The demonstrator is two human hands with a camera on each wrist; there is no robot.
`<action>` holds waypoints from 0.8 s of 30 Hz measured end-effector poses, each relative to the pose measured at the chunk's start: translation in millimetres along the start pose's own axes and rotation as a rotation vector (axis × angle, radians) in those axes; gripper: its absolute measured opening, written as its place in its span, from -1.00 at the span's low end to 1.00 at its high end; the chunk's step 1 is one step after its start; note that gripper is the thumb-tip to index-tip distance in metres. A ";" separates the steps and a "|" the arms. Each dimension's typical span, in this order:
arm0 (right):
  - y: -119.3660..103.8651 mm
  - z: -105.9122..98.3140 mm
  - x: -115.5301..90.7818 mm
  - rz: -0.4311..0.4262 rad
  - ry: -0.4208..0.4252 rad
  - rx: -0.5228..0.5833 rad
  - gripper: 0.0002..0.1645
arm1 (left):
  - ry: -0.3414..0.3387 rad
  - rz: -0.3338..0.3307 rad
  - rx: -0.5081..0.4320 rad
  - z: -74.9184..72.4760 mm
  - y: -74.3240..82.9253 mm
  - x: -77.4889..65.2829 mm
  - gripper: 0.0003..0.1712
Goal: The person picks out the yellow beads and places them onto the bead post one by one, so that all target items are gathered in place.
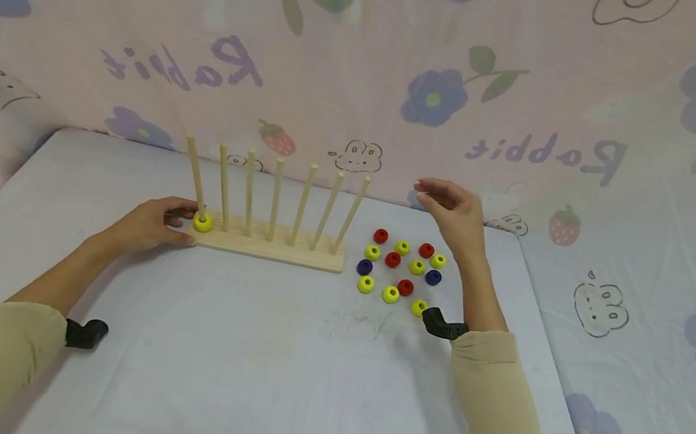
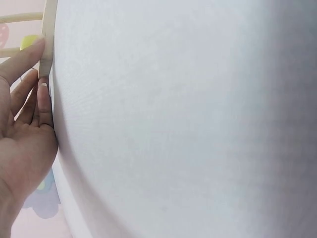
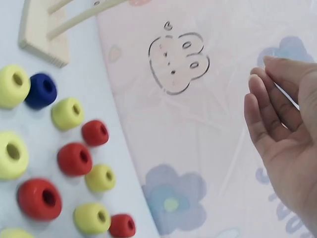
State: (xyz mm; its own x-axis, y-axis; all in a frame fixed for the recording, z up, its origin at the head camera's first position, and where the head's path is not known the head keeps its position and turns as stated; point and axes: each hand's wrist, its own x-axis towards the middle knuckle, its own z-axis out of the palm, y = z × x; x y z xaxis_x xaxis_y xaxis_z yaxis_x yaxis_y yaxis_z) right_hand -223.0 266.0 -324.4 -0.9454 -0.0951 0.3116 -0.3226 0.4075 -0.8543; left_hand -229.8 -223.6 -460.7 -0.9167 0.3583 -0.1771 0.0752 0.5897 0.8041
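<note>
A wooden stand with a row of upright pegs sits on the table. One yellow bead lies at the foot of its leftmost peg. My left hand holds the stand's left end, thumb at the front and fingers round behind. In the left wrist view that hand's fingertips meet the end of the wooden base. Raised above the back right of the table, my right hand has loosely bent fingers with nothing visible between them. Red beads, yellow beads and dark blue beads lie below it.
The loose beads spread over the white tabletop, just right of the stand. Behind the table's back edge hangs a printed cloth with flowers and rabbits. A black wrist mount on the right arm overlaps the nearest yellow bead.
</note>
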 end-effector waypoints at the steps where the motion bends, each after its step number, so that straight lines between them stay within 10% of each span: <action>1: 3.4 -1.8 -3.4 0.014 0.007 -0.010 -0.67 | 0.001 0.001 0.001 0.1 0.2 -0.1 -0.08; 24: 81.0 -33.0 -46.2 0.102 0.105 -0.156 -0.68 | 0.005 0.002 0.012 0.4 -1.2 0.3 -0.09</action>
State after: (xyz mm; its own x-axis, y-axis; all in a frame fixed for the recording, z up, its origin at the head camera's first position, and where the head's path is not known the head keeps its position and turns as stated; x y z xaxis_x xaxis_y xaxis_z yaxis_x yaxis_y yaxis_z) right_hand -203.9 333.4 -394.3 -0.9603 0.0459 0.2753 -0.2065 0.5469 -0.8114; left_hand -230.0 -224.0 -461.9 -0.9184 0.3557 -0.1730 0.0814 0.5981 0.7973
